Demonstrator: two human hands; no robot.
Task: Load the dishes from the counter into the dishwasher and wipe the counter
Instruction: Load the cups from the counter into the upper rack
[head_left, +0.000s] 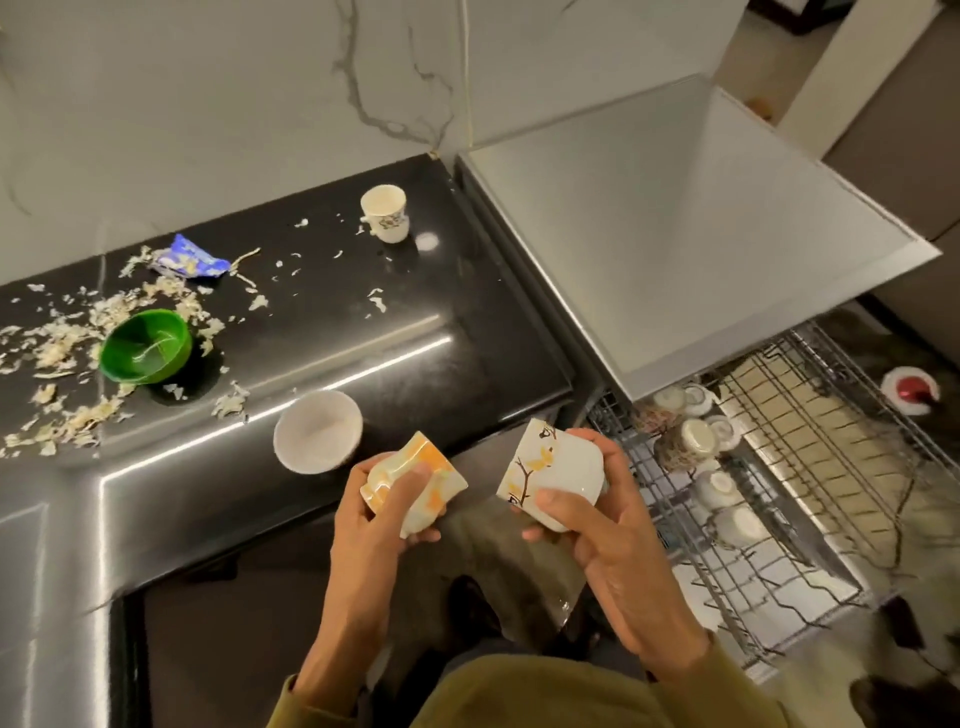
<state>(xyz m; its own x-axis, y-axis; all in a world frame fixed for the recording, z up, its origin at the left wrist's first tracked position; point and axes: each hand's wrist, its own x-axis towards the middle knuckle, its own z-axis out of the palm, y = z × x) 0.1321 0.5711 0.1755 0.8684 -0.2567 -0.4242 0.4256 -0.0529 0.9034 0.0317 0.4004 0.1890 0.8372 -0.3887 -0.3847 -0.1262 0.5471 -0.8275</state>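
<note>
My left hand (376, 512) grips a white and orange cup (415, 480) tilted on its side, just off the counter's front edge. My right hand (587, 506) holds a white cup with a brown branch pattern (550, 467), also tilted, beside the wire dish rack (769, 566). On the black counter (363, 332) stand a white bowl (318, 431) near the edge, a green bowl (146, 345) at the left and a patterned white cup (385, 213) at the back. Several white cups (719, 488) sit upside down in the rack.
Food scraps (67, 332) lie scattered over the counter's left half, with a crumpled blue wrapper (192, 257) behind them. A grey open door or panel (691, 223) rises above the rack. A red and white object (911, 389) lies on the floor at the right.
</note>
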